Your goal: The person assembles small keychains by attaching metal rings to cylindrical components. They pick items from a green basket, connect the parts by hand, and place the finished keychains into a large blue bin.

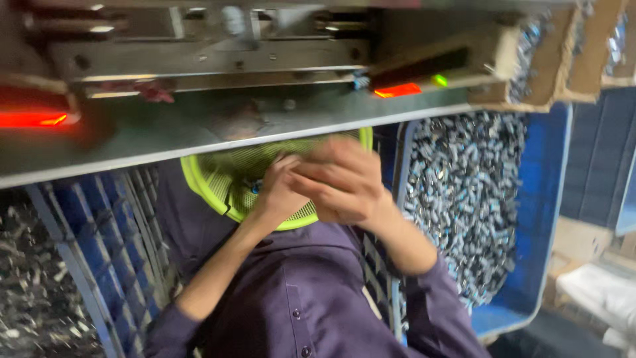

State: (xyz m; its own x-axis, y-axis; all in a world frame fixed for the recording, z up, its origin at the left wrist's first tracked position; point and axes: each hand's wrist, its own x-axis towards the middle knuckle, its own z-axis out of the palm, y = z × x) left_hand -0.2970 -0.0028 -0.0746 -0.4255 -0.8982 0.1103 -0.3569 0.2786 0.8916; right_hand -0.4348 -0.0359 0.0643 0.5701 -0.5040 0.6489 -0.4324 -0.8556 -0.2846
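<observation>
Over the lime-green mesh basket [218, 192], both hands meet. Left hand [278, 189] is curled, fingertips pressed into the basket's mesh; whether it grips anything cannot be told. Right hand [344, 182] is loosely cupped against the left, blurred, its contents hidden. Right of the basket stands a blue crate [543, 199] heaped with small metal parts [464, 192]. Above the basket runs a grey machine ledge [165, 139].

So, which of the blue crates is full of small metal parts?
The blue crate to the right of the hands: it is heaped with small silvery parts.
</observation>
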